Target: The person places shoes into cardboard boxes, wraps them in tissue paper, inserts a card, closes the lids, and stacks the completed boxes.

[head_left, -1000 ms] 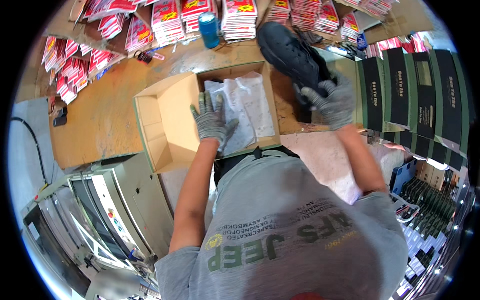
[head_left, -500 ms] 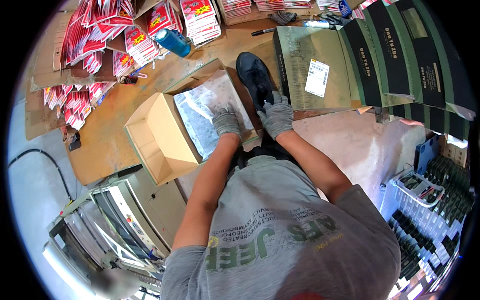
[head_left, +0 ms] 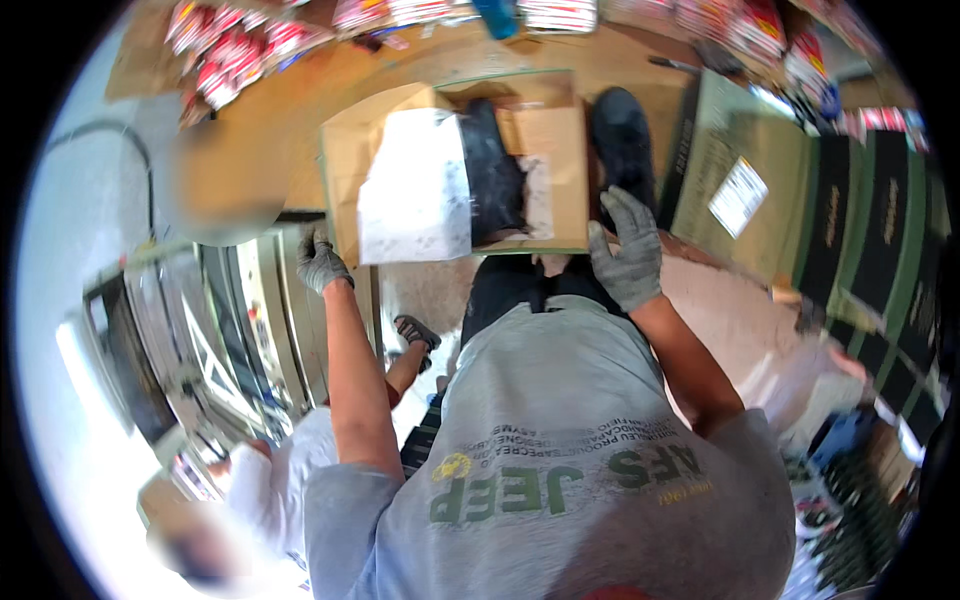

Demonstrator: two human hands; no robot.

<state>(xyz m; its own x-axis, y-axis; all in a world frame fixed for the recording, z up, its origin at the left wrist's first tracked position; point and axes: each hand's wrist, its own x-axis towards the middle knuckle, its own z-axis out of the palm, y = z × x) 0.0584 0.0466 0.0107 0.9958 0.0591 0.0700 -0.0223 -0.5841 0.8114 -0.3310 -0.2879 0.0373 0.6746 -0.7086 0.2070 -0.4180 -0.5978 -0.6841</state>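
An open cardboard box [head_left: 563,200] lies in front of me on the table. White tissue paper [head_left: 415,190] is spread over its left part and flap. A black shoe [head_left: 492,170] lies uncovered inside the box, toe away from me. Another black shoe [head_left: 622,130] stands just right of the box. My right hand [head_left: 628,250], in a grey knitted glove, is at that shoe's heel end, fingers apart, gripping nothing. My left hand [head_left: 322,264], gloved likewise, is by the box's near left corner. Its fingers are slightly bent and look apart, with nothing visible in them.
A closed shoe box [head_left: 745,150] with a white label lies to the right, beside a row of dark green boxes [head_left: 870,220]. Red-and-white packets [head_left: 235,65] and a blue bottle [head_left: 495,18] are at the back. Another person [head_left: 290,480] is at lower left, near a machine [head_left: 215,320].
The tissue paper has been folded out to the left, exposing the shoe in the box. My left hand has moved off the paper leftward. Another person has come into view.
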